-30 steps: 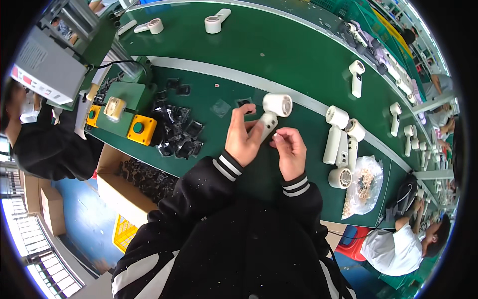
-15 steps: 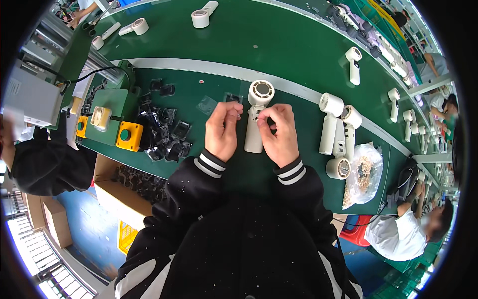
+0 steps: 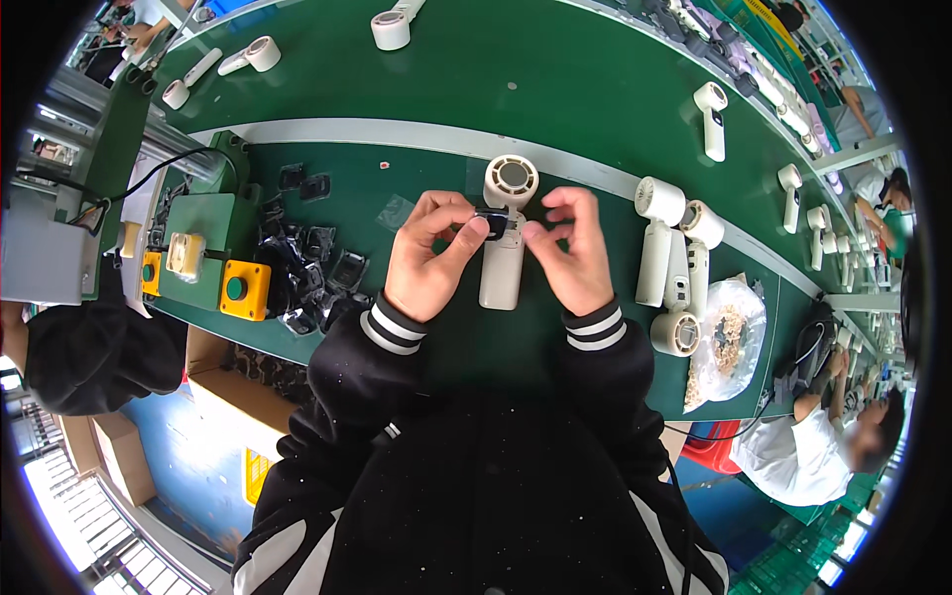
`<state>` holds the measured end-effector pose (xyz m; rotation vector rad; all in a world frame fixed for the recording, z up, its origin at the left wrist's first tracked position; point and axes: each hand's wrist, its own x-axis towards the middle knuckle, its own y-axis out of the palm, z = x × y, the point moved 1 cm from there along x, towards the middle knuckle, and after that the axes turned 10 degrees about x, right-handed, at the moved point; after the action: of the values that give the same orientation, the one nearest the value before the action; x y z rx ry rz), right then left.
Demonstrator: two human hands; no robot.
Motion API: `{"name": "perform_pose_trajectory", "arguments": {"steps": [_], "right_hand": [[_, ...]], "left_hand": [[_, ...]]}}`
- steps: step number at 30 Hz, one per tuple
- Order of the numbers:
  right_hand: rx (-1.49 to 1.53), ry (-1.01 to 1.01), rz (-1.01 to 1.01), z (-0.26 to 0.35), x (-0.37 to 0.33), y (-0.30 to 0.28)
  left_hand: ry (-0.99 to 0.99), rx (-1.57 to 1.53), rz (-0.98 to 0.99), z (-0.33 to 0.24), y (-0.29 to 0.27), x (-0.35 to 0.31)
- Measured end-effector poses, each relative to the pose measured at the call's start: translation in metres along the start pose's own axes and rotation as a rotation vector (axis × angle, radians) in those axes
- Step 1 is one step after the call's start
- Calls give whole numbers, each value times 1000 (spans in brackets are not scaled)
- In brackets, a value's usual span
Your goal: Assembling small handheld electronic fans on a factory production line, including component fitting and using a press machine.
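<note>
A white handheld fan (image 3: 502,276) lies on the green bench in front of me, its round head away from me. My left hand (image 3: 424,263) pinches a small glossy black cover (image 3: 495,220) between thumb and fingers, holding it over the upper part of the fan's handle. Whether the cover touches the handle, I cannot tell. On the other side, my right hand (image 3: 577,260) has its thumb close to the handle and its fingers apart, with nothing seen in them. A clear plastic film (image 3: 395,211) lies by my left hand.
Wrapped black covers (image 3: 319,283) are heaped at left, beside a press with a green button (image 3: 236,289). More white fans (image 3: 654,248) lie at right, near a clear bag of small beige parts (image 3: 729,342). Further fans rest on the green belt (image 3: 555,79) beyond a pale rail.
The black cover, lying on the bench earlier, is now in my left hand over the fan's handle. My right hand has moved off the handle slightly to the right, and its fingers have spread.
</note>
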<state>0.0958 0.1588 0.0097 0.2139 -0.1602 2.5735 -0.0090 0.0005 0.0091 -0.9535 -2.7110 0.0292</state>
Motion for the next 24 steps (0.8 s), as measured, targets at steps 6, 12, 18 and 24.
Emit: {"name": "perform_pose_trajectory", "arguments": {"steps": [6,12,18,24], "right_hand": [[220,61,56,3,1,3],[124,108,85,4,-2,4],[103,129,66,2,-4,4],[-7,150,28,3,-4,11]], "left_hand": [[-149,39,116,-8,7,4],[-227,127,21,-2,14,5],[-175,104,47,4,12,2],[10,558,30,1,7,7]]}}
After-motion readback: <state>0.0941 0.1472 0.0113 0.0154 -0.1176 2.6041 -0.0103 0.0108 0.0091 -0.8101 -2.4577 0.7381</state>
